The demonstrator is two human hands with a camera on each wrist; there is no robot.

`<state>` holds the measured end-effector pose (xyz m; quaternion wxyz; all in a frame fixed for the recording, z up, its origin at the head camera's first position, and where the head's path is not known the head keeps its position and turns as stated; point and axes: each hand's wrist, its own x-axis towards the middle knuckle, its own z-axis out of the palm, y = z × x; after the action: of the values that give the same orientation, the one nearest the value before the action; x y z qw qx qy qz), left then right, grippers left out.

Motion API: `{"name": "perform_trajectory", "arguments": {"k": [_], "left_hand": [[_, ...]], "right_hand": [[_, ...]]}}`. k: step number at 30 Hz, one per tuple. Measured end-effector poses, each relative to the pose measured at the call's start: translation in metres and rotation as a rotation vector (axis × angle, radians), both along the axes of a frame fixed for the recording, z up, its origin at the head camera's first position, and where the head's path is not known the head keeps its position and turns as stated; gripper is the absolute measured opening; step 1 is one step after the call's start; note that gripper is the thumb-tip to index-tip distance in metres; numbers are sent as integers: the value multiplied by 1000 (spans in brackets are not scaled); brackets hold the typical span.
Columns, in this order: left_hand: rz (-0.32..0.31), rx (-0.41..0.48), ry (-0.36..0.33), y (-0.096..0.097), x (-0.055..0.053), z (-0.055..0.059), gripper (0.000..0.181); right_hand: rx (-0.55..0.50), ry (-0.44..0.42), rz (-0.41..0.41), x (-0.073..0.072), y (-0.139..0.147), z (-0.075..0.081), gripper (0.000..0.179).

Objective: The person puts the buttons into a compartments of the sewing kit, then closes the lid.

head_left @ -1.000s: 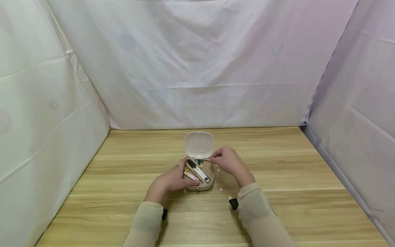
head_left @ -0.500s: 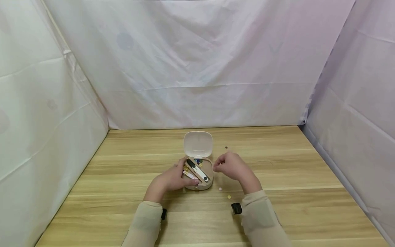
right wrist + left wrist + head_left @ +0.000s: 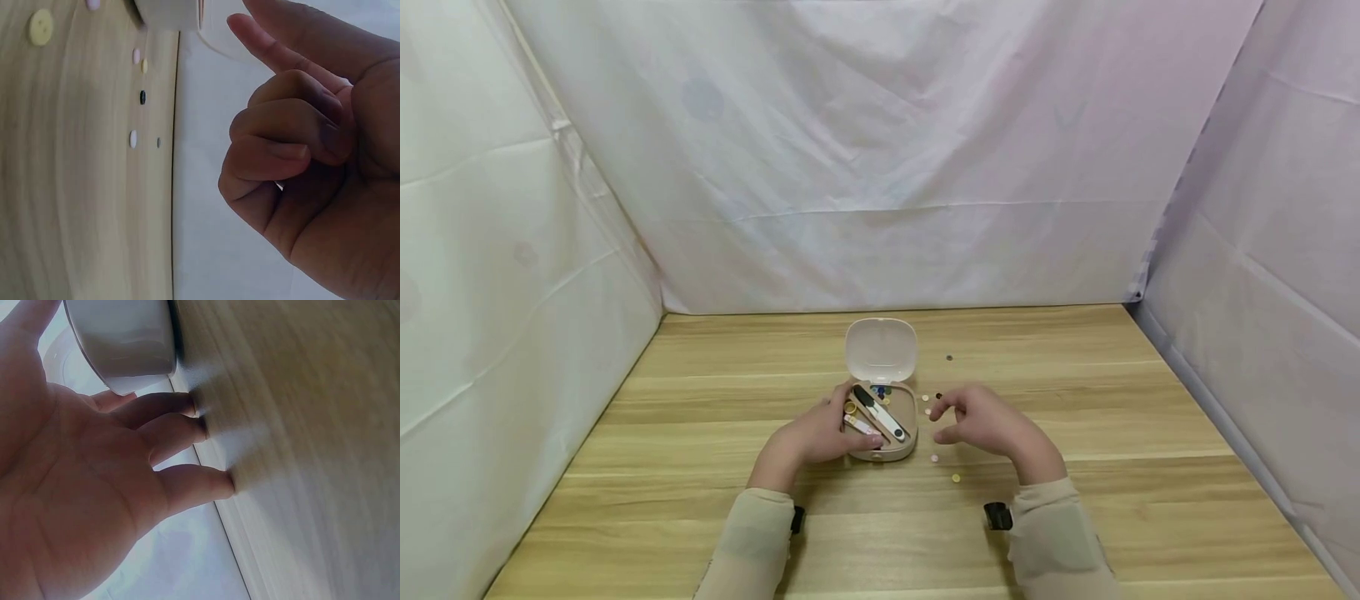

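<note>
An open beige sewing box point(image 3: 911, 454) sits on the wooden table in the head view, its lid point(image 3: 882, 350) tipped back. My left hand point(image 3: 811, 435) holds the box from its left side, thumb over the front edge and forefinger near the back corner; in the left wrist view the other fingertips touch the table. White thread snips with a black tip point(image 3: 887, 421) lie diagonally inside, beside a gold ring-like thimble point(image 3: 850, 407). Several small buttons point(image 3: 881, 391) fill the back compartment. My right hand point(image 3: 985, 422) hovers right of the box, thumb and forefinger apart, holding nothing visible.
Loose buttons lie right of the box: a yellow button point(image 3: 956, 478), a pink button point(image 3: 934, 458), a black button point(image 3: 939, 396), a grey button point(image 3: 949, 357) and a few pale ones. White cloth point(image 3: 880, 150) hangs behind and at both sides.
My right hand has moved from the box's back right corner rightward and toward me, and its thumb and forefinger have parted. My left hand stays on the box.
</note>
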<state>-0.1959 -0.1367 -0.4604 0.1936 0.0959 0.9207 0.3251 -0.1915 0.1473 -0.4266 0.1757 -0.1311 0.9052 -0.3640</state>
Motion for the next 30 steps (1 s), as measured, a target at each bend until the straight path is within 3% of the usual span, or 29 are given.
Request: {"name": "perform_trajectory", "arguments": {"k": [6, 11, 15, 30], "left_hand": [[-9, -2, 6, 0, 0, 1, 115], [-12, 3, 5, 0, 0, 1, 116], [-11, 5, 7, 0, 0, 0, 116], [-7, -2, 5, -1, -1, -2, 115]], "right_hand": [[42, 16, 3, 9, 9, -12, 19], [47, -75, 13, 22, 10, -17, 18], [76, -97, 17, 28, 9, -20, 20], [76, -94, 10, 29, 9, -34, 18]]}}
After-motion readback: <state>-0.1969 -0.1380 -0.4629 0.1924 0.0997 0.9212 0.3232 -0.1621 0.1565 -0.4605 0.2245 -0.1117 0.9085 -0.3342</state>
